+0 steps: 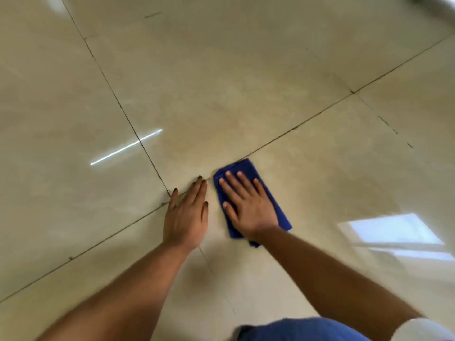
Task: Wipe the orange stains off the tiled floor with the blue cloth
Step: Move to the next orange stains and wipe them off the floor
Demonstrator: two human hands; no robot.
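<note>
We seem to be indoors, in a room we cannot name: a glossy beige tiled floor [246,82] with dark grout lines [118,102], a window's bright reflection [394,232] at near right.

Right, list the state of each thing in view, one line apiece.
blue cloth: folded, flat on the floor under the right hand.
right hand: open, fingers straight, pressing the cloth.
left hand: open, flat on the bare tile beside the cloth.
tiled floor: glossy; no clear orange stain visible.
</note>
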